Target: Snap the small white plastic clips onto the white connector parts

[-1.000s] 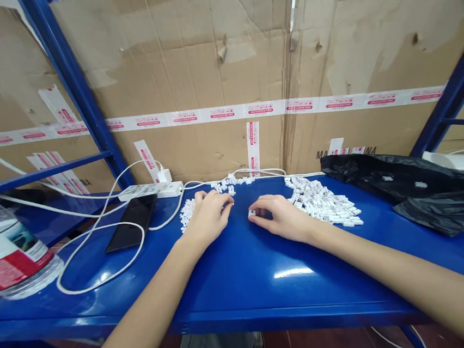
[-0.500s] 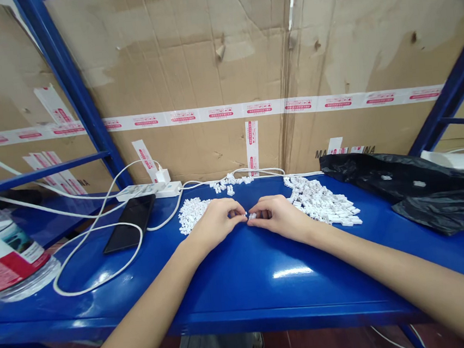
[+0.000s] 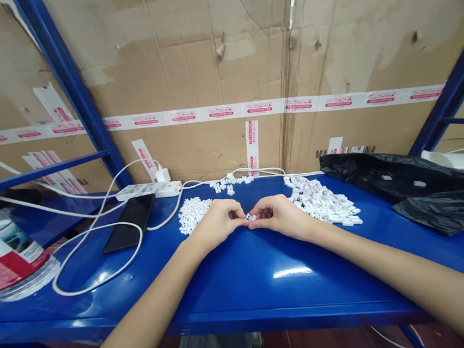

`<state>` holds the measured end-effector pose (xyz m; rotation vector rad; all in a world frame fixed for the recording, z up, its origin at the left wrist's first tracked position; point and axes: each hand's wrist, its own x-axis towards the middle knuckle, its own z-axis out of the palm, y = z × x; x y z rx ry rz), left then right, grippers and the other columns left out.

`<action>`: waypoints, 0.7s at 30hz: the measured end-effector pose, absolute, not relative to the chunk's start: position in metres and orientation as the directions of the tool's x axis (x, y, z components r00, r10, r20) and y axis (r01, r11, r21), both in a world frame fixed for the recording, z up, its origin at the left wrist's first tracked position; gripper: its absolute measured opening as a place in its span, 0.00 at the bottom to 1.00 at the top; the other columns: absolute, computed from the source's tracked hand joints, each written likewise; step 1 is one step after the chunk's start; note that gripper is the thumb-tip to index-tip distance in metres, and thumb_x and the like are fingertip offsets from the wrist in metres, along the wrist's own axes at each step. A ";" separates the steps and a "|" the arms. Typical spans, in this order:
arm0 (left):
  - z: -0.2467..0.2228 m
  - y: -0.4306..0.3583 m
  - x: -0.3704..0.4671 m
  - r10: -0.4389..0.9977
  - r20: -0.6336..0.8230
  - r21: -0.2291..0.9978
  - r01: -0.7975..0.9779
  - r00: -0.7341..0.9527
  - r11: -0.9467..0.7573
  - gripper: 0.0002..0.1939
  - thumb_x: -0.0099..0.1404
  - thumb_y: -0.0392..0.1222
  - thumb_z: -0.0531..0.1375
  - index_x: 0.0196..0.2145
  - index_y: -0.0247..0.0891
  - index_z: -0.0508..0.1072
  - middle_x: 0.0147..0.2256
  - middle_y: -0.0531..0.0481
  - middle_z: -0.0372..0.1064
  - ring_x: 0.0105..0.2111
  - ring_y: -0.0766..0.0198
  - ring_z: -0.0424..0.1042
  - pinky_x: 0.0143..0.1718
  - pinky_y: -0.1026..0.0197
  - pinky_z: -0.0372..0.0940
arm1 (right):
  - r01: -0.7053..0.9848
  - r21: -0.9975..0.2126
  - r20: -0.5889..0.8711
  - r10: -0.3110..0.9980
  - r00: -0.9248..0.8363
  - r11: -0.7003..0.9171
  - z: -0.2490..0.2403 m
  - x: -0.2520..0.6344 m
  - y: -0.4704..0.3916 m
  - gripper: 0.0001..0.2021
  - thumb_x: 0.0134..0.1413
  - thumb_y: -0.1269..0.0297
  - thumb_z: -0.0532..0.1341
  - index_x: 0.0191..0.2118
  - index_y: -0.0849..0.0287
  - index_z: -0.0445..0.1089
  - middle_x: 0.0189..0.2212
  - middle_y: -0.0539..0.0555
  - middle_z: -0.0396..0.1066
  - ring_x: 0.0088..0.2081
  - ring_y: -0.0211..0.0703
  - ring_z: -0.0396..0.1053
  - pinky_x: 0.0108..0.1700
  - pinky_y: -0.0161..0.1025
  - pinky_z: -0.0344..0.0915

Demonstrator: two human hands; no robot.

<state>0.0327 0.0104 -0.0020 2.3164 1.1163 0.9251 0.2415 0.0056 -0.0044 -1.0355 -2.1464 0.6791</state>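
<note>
On the blue surface [image 3: 235, 288], the large heap [image 3: 322, 201] at right looks yet to do. My left hand [image 3: 219, 219] and right hand [image 3: 280, 214] meet; the small heap [image 3: 192, 214] remains too, the back cluster [image 3: 230, 183] may be done, and the white piece [image 3: 251, 218] pinched by both hands seems midway.

A glossy blue table [image 3: 242, 282] crosses the lower half. On it: bottle [image 3: 14, 260] far left; phone [image 3: 123, 233], cable [image 3: 99, 289] and power strip [image 3: 147, 191] centre-left; small heap [image 3: 191, 213], loose clips [image 3: 230, 185] and big heap [image 3: 325, 202] mid-frame; black bag [image 3: 436, 209] right.
</note>
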 end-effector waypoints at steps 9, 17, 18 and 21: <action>-0.004 0.012 0.031 0.775 0.388 0.608 0.494 0.498 -0.622 0.07 0.59 0.35 0.68 0.24 0.37 0.76 0.29 0.52 0.76 0.31 0.63 0.73 0.37 0.60 0.64 | 0.458 -0.694 0.324 0.809 -0.491 0.556 -0.004 0.241 0.005 0.14 0.50 0.53 0.72 0.35 0.60 0.79 0.27 0.51 0.75 0.29 0.40 0.70 0.32 0.36 0.65; -0.004 0.011 0.031 0.768 0.375 0.583 0.512 0.519 -0.631 0.06 0.61 0.36 0.66 0.26 0.37 0.76 0.29 0.51 0.75 0.30 0.64 0.71 0.34 0.61 0.63 | 0.472 -0.675 0.326 0.803 -0.500 0.568 -0.002 0.241 0.003 0.14 0.53 0.52 0.71 0.34 0.59 0.79 0.29 0.51 0.76 0.29 0.39 0.69 0.32 0.36 0.64; -0.004 0.011 0.031 0.764 0.380 0.577 0.511 0.522 -0.637 0.06 0.61 0.36 0.66 0.26 0.37 0.76 0.29 0.51 0.74 0.30 0.64 0.71 0.34 0.61 0.63 | 0.473 -0.673 0.326 0.802 -0.500 0.568 -0.002 0.241 0.003 0.14 0.53 0.52 0.71 0.34 0.59 0.79 0.29 0.51 0.76 0.29 0.39 0.69 0.32 0.36 0.64; -0.003 0.010 0.032 0.752 0.392 0.560 0.512 0.530 -0.652 0.07 0.61 0.35 0.66 0.26 0.37 0.75 0.29 0.51 0.74 0.30 0.64 0.71 0.34 0.61 0.63 | 0.475 -0.673 0.322 0.803 -0.501 0.566 -0.002 0.241 0.003 0.13 0.53 0.53 0.71 0.34 0.59 0.79 0.28 0.51 0.76 0.29 0.39 0.69 0.32 0.36 0.64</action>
